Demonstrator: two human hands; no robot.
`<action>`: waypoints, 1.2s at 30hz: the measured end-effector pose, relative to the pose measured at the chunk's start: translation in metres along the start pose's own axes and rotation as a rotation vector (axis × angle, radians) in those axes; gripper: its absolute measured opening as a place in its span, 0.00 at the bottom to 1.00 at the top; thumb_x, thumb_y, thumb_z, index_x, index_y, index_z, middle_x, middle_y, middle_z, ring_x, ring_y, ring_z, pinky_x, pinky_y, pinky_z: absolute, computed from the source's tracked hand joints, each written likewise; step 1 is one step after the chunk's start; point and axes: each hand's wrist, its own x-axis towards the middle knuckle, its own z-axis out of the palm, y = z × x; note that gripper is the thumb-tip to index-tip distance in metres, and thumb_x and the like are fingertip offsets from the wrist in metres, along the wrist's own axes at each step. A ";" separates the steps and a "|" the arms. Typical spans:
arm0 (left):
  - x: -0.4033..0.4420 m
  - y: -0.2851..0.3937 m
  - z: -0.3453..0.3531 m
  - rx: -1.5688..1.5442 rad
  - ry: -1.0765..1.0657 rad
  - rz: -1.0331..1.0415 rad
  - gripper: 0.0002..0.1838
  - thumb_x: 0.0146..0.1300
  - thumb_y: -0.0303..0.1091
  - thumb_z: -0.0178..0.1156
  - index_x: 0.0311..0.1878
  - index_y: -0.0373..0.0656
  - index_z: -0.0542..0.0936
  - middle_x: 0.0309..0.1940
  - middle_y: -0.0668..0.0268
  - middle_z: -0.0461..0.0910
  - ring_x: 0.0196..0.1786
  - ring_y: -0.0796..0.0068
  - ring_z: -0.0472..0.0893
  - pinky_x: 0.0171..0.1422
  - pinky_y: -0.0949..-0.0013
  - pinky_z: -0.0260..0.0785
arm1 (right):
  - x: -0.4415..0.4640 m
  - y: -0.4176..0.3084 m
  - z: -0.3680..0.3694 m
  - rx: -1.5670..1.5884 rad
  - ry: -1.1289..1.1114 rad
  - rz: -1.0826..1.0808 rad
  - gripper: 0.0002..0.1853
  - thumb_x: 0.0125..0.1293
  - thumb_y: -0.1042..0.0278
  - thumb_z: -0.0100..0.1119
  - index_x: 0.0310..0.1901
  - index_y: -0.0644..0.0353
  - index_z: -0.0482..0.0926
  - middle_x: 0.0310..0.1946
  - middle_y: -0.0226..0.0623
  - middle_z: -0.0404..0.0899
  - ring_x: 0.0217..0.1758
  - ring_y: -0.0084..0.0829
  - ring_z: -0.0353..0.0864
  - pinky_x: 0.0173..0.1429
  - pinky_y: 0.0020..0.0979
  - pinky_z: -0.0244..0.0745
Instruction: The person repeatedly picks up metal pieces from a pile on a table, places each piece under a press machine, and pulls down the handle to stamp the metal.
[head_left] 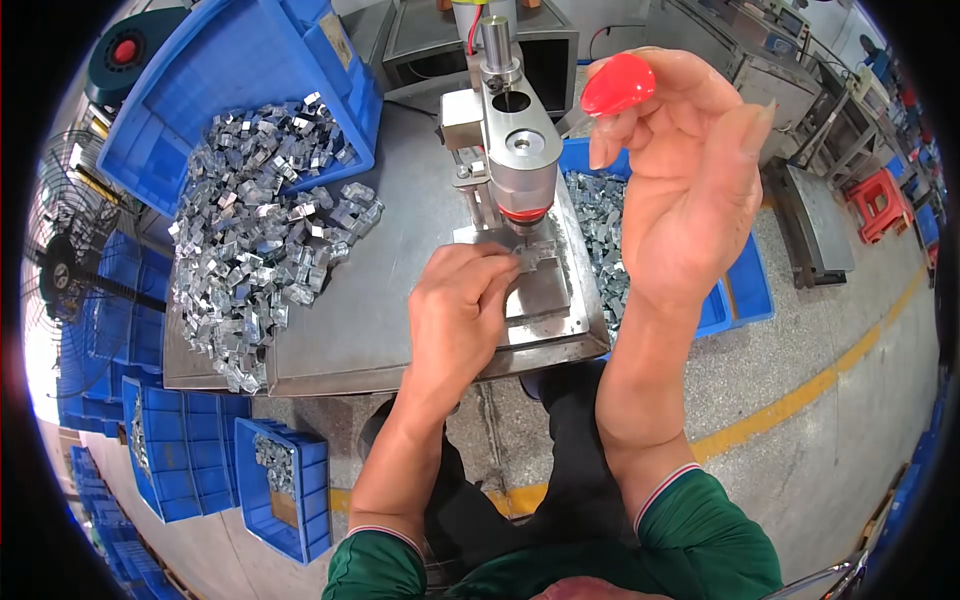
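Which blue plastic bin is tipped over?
The large blue plastic bin, back left on the grey metal table, small shiny blocks spread from its mouth; nearby blue bins off the table stand upright.

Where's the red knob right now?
In the head view, the red knob is near the top, right of the press, against the right hand.

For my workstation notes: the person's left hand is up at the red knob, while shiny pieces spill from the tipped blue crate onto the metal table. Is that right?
One slip: the head view shows the right hand up at the red knob; the left hand is below the press head. Shiny pieces do spill from the tipped blue crate onto the metal table.
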 end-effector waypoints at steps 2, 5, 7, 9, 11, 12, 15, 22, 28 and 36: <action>0.001 0.002 0.001 0.005 -0.001 0.006 0.07 0.58 0.20 0.71 0.41 0.38 0.90 0.41 0.58 0.89 0.46 0.59 0.86 0.53 0.62 0.77 | 0.000 -0.001 0.000 0.000 -0.002 0.007 0.40 0.85 0.37 0.32 0.60 0.75 0.76 0.49 0.55 0.85 0.38 0.30 0.79 0.42 0.32 0.77; 0.001 0.001 0.002 0.008 0.001 0.011 0.07 0.58 0.20 0.71 0.41 0.38 0.90 0.41 0.58 0.89 0.46 0.58 0.86 0.53 0.62 0.77 | 0.001 -0.001 0.000 0.005 -0.003 0.012 0.40 0.85 0.37 0.31 0.59 0.75 0.76 0.49 0.55 0.85 0.38 0.30 0.79 0.42 0.32 0.77; 0.001 0.001 0.002 0.007 -0.001 0.011 0.07 0.58 0.20 0.71 0.41 0.38 0.90 0.41 0.58 0.89 0.46 0.58 0.86 0.53 0.62 0.77 | 0.001 -0.001 0.000 0.012 0.003 0.011 0.40 0.85 0.38 0.31 0.59 0.75 0.76 0.48 0.54 0.85 0.38 0.30 0.79 0.41 0.32 0.76; 0.001 0.001 0.002 0.006 -0.004 0.006 0.07 0.58 0.20 0.71 0.41 0.38 0.90 0.41 0.58 0.89 0.46 0.58 0.86 0.53 0.62 0.77 | 0.002 -0.001 0.002 0.019 0.009 0.004 0.39 0.85 0.38 0.31 0.58 0.75 0.77 0.48 0.54 0.85 0.37 0.30 0.78 0.40 0.31 0.76; 0.001 0.001 0.002 0.002 -0.011 0.010 0.07 0.58 0.20 0.71 0.41 0.38 0.90 0.40 0.58 0.89 0.46 0.58 0.86 0.53 0.62 0.77 | 0.001 -0.001 -0.002 0.032 -0.032 0.012 0.39 0.86 0.38 0.31 0.58 0.75 0.77 0.47 0.54 0.85 0.37 0.30 0.78 0.39 0.31 0.75; 0.001 0.001 0.002 0.001 -0.014 0.011 0.07 0.59 0.20 0.71 0.41 0.38 0.90 0.40 0.58 0.89 0.46 0.58 0.86 0.53 0.62 0.77 | 0.001 -0.001 -0.008 0.042 -0.077 0.024 0.39 0.86 0.38 0.31 0.58 0.75 0.77 0.47 0.54 0.85 0.37 0.30 0.78 0.38 0.31 0.75; 0.001 -0.001 0.001 0.002 -0.024 0.023 0.07 0.59 0.20 0.71 0.41 0.38 0.89 0.41 0.58 0.89 0.47 0.58 0.86 0.53 0.61 0.78 | 0.000 -0.002 -0.011 0.040 -0.112 0.050 0.39 0.85 0.38 0.32 0.58 0.75 0.77 0.48 0.54 0.84 0.37 0.29 0.78 0.37 0.30 0.74; -0.002 -0.003 -0.015 -0.001 0.015 -0.066 0.09 0.59 0.25 0.73 0.44 0.39 0.90 0.46 0.56 0.89 0.51 0.56 0.86 0.56 0.61 0.77 | 0.004 0.001 0.007 0.210 0.094 -0.037 0.31 0.86 0.48 0.40 0.58 0.77 0.78 0.49 0.47 0.85 0.35 0.26 0.79 0.35 0.27 0.73; -0.005 -0.058 -0.061 0.390 0.244 -0.110 0.12 0.60 0.29 0.73 0.46 0.39 0.89 0.49 0.54 0.88 0.53 0.52 0.85 0.58 0.59 0.76 | 0.005 -0.003 -0.001 0.136 0.094 0.025 0.34 0.86 0.46 0.36 0.61 0.77 0.75 0.54 0.51 0.84 0.40 0.27 0.77 0.37 0.28 0.71; -0.016 -0.099 -0.103 0.769 0.321 -0.258 0.14 0.59 0.33 0.73 0.46 0.37 0.88 0.48 0.54 0.86 0.54 0.48 0.82 0.62 0.53 0.73 | 0.003 0.001 0.002 0.067 0.093 0.045 0.35 0.85 0.44 0.38 0.64 0.76 0.74 0.54 0.51 0.83 0.39 0.27 0.76 0.37 0.27 0.69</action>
